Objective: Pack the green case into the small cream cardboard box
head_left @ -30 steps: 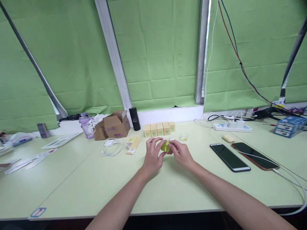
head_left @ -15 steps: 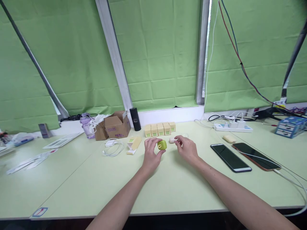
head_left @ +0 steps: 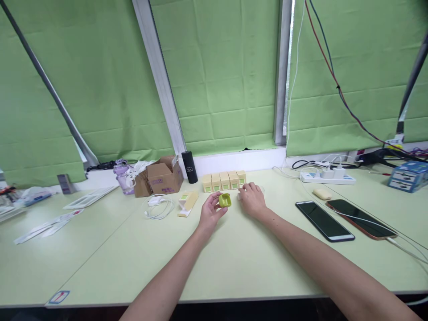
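My left hand (head_left: 209, 212) holds a small yellow-green case (head_left: 225, 200) between thumb and fingertips, just above the pale green table (head_left: 133, 254). My right hand (head_left: 251, 199) lies further back with fingers curled down on the table, close to a row of small cream boxes (head_left: 224, 181). Whatever is under its fingers is hidden. An opened cream box (head_left: 187, 201) lies on its side left of my left hand.
A cardboard box (head_left: 160, 177), a black cylinder (head_left: 189, 166) and a white cable (head_left: 158, 207) sit at the back left. Two phones (head_left: 324, 220) lie to the right, with a power strip (head_left: 327, 178), a cream pod (head_left: 321, 194) and a blue box (head_left: 408, 176) behind.
My hands have parted. The left keeps the green case and has tilted it up; the right has drawn back towards the row of cream boxes and lowered onto the table.
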The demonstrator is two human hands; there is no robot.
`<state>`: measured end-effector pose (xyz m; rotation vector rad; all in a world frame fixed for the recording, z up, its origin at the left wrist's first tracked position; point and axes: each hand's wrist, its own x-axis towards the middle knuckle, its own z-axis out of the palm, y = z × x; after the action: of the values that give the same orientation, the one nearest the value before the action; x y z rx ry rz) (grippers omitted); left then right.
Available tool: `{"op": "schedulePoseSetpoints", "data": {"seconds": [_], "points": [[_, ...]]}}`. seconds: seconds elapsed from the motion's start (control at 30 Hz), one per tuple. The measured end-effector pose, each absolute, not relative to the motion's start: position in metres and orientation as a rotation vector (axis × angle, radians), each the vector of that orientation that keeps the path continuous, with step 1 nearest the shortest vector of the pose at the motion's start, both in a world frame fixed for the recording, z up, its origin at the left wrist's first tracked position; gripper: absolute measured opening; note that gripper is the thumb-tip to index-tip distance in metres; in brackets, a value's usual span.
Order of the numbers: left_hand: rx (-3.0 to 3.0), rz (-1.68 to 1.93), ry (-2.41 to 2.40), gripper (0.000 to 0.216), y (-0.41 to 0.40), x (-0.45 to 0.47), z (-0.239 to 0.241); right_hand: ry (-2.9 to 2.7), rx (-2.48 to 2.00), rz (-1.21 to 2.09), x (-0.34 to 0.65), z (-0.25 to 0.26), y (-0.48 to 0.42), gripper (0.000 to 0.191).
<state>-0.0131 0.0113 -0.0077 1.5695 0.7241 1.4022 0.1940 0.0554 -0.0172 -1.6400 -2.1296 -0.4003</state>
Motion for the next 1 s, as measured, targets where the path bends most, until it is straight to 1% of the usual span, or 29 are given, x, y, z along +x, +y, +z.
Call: {"op": "schedulePoseSetpoints", "data": {"seconds": [0.13, 0.3, 0.37, 0.4, 0.47, 0.53, 0.6, 0.67, 0.7, 0.83, 1.0], "points": [[1.558, 1.36, 0.688, 0.061, 0.007, -0.012, -0.006, -2.137, -1.646, -0.388, 0.19, -0.019, 0.061, 0.028], [1.59, 1.387, 0.707, 0.06, 0.009, -0.012, -0.006, -2.092, -1.634, -0.375, 0.188, -0.019, 0.056, 0.028], [1.595, 1.412, 0.728, 0.06, 0.011, -0.012, -0.007, -1.986, -1.602, -0.294, 0.187, -0.017, 0.052, 0.025], [1.594, 1.424, 0.737, 0.059, 0.011, -0.013, -0.007, -1.894, -1.557, -0.197, 0.186, -0.016, 0.05, 0.024], [1.586, 1.447, 0.749, 0.058, 0.012, -0.013, -0.007, -1.639, -1.402, 0.139, 0.183, -0.011, 0.045, 0.023], [1.574, 1.469, 0.753, 0.058, 0.012, -0.013, -0.007, -1.394, -1.234, 0.505, 0.18, -0.007, 0.039, 0.029], [1.566, 1.485, 0.755, 0.057, 0.011, -0.013, -0.006, -1.287, -1.15, 0.723, 0.178, -0.004, 0.029, 0.039], [1.562, 1.492, 0.757, 0.057, 0.011, -0.014, -0.006, -1.071, -0.952, 1.06, 0.177, -0.004, 0.019, 0.041], [1.561, 1.493, 0.755, 0.056, 0.01, -0.014, -0.005, -0.989, -0.86, 1.168, 0.177, -0.004, 0.014, 0.04], [1.568, 1.488, 0.741, 0.055, 0.009, -0.014, -0.005, -0.814, -0.718, 1.353, 0.177, -0.01, 0.001, 0.037], [1.6, 1.475, 0.734, 0.054, 0.008, -0.014, -0.004, -0.864, -0.7, 1.392, 0.179, -0.009, -0.004, 0.04]]}}
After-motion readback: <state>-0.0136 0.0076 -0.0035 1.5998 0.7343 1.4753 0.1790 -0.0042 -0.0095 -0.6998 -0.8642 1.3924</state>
